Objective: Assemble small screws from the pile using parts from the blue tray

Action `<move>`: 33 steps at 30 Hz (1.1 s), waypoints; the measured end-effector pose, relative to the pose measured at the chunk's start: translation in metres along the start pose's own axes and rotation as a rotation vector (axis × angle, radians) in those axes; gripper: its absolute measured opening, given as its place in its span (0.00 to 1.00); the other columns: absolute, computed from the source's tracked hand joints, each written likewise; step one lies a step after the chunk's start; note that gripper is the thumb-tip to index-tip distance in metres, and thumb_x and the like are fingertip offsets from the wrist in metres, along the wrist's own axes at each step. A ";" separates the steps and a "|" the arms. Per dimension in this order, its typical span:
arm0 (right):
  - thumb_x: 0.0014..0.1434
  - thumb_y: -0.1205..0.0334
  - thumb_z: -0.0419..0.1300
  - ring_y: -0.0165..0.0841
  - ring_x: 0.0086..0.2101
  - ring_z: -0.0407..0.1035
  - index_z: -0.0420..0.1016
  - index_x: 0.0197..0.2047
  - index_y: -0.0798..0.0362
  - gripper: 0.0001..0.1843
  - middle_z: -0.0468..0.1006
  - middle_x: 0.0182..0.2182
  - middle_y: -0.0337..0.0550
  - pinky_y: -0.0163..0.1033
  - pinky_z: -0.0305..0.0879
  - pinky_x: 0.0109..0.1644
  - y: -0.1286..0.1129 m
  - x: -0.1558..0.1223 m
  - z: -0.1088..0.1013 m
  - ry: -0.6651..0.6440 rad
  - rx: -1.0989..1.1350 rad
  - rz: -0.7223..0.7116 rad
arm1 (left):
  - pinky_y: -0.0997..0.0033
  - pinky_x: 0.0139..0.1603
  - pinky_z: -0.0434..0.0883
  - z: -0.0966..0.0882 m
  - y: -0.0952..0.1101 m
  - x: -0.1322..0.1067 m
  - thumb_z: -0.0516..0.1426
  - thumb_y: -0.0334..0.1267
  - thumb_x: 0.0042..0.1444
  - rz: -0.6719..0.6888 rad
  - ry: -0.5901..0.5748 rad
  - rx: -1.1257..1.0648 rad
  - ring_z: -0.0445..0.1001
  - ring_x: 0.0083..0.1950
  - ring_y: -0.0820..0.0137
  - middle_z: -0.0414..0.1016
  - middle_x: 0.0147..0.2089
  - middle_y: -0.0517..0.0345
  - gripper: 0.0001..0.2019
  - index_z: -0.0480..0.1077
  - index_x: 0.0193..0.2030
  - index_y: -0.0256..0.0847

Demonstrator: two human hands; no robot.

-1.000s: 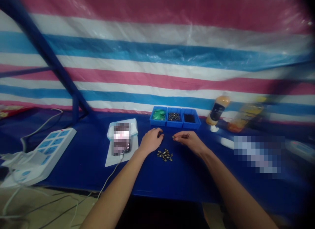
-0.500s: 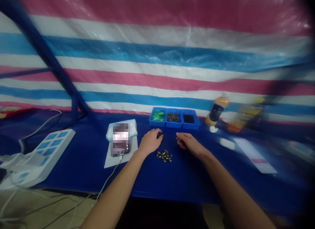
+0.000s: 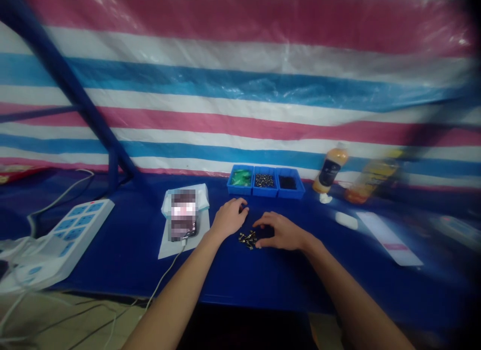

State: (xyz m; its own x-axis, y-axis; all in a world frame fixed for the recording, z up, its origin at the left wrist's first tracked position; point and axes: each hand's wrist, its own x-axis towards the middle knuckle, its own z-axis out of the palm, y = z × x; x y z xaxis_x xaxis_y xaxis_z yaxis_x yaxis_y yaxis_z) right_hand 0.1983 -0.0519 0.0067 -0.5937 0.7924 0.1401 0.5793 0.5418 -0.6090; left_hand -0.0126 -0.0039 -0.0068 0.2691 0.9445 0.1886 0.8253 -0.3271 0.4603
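A small heap of dark metal screws (image 3: 247, 238) lies on the blue table (image 3: 263, 275). My right hand (image 3: 280, 230) rests beside the heap on its right, fingers curved and spread, thumb and fingertips at the heap's edge. My left hand (image 3: 230, 217) sits just above and left of the heap, fingers curled in toward the palm; whatever is in them is too small to make out. Three joined blue bins (image 3: 265, 181) stand behind the hands, holding green, grey metal and black small parts.
A phone on a cable (image 3: 183, 214) lies on white paper at the left, a white power strip (image 3: 56, 239) farther left. An orange bottle (image 3: 329, 172) and a second blurred bottle (image 3: 372, 182) stand at the right, near a white paper strip (image 3: 389, 238). A striped tarp hangs behind.
My right hand has come down and left from a pinching pose near the bins to the right edge of the screw heap. The left hand has stayed put.
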 end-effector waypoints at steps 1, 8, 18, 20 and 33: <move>0.51 0.45 0.67 0.37 0.42 0.68 0.77 0.47 0.45 0.22 0.76 0.39 0.41 0.41 0.61 0.48 -0.001 0.001 0.001 -0.021 -0.034 -0.008 | 0.67 0.41 0.68 0.000 0.000 0.000 0.53 0.43 0.61 0.002 0.001 -0.003 0.75 0.43 0.64 0.76 0.42 0.58 0.11 0.71 0.48 0.49; 0.62 0.58 0.59 0.32 0.37 0.70 0.78 0.42 0.50 0.09 0.77 0.38 0.42 0.36 0.63 0.43 0.004 0.006 0.007 -0.013 -0.052 -0.027 | 0.67 0.40 0.67 0.001 -0.001 0.000 0.53 0.43 0.61 0.009 0.001 0.007 0.75 0.42 0.64 0.76 0.41 0.58 0.11 0.71 0.47 0.49; 0.63 0.61 0.57 0.34 0.40 0.71 0.78 0.44 0.50 0.09 0.76 0.40 0.44 0.37 0.64 0.46 0.010 0.006 0.012 0.103 -0.177 -0.008 | 0.68 0.41 0.67 0.001 0.000 0.000 0.53 0.44 0.61 -0.005 -0.014 0.007 0.74 0.43 0.64 0.76 0.43 0.57 0.11 0.71 0.48 0.48; 0.63 0.61 0.58 0.33 0.39 0.71 0.78 0.41 0.50 0.08 0.76 0.38 0.44 0.38 0.64 0.45 0.012 0.007 0.013 0.129 -0.188 0.025 | 0.68 0.41 0.66 0.000 0.000 0.000 0.53 0.44 0.61 -0.008 -0.018 0.006 0.74 0.43 0.64 0.76 0.42 0.57 0.12 0.71 0.48 0.48; 0.63 0.59 0.57 0.36 0.43 0.75 0.77 0.45 0.46 0.10 0.81 0.43 0.41 0.42 0.69 0.48 0.007 0.009 0.005 0.461 0.171 0.073 | 0.67 0.40 0.67 0.000 0.000 0.000 0.53 0.45 0.61 0.000 -0.013 0.023 0.75 0.43 0.63 0.76 0.43 0.57 0.12 0.71 0.49 0.49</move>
State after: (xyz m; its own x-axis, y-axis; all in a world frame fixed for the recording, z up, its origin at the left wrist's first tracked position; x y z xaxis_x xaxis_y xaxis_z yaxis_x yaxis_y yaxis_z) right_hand 0.1944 -0.0425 -0.0009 -0.2236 0.8889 0.3997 0.4876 0.4571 -0.7438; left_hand -0.0130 -0.0040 -0.0072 0.2755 0.9449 0.1770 0.8366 -0.3264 0.4400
